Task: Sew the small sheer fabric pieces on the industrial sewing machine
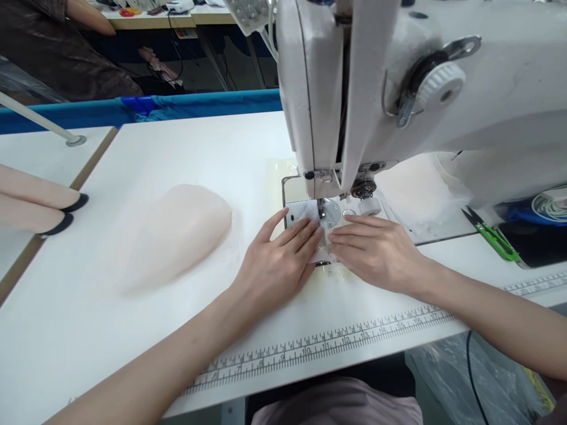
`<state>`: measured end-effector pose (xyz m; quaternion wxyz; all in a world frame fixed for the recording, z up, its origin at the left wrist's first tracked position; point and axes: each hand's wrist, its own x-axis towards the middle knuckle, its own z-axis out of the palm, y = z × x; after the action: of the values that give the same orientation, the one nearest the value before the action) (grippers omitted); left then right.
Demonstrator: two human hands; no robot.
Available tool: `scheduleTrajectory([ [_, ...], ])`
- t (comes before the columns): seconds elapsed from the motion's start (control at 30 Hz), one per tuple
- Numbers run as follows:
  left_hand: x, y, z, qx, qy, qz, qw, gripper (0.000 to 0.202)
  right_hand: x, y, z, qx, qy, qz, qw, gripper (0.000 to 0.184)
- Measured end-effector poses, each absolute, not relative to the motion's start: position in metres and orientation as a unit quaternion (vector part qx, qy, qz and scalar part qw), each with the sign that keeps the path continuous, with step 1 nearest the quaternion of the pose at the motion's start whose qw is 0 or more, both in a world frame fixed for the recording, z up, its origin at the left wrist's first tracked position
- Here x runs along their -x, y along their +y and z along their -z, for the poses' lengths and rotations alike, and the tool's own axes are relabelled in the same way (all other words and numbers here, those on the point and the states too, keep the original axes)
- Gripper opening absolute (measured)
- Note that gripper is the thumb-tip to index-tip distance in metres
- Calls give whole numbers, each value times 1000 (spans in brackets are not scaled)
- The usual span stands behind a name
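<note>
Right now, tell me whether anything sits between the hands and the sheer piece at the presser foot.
Nothing visible does. The left hand and right hand lie flat on the sheer piece at the presser foot. The pale fabric pile lies well off to the left.

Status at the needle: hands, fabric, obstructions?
Both flat: left hand, right hand press sheer fabric piece. Piece under presser foot. Green snips apart, to the right.

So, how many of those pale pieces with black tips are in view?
2. Both lie on the side table at the left edge of the picture: the upper piece and the lower piece right beside it. More could be hidden off-frame.
</note>
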<state>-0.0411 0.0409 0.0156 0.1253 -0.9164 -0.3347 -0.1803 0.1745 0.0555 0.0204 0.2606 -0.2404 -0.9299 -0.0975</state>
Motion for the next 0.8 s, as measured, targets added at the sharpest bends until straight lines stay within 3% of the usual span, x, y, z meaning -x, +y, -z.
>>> scheduleTrajectory([
  [0.8, 39, 40, -14, 905, -349, 203, 136, 29, -171, 66, -10, 267, -912, 161, 268, 24],
])
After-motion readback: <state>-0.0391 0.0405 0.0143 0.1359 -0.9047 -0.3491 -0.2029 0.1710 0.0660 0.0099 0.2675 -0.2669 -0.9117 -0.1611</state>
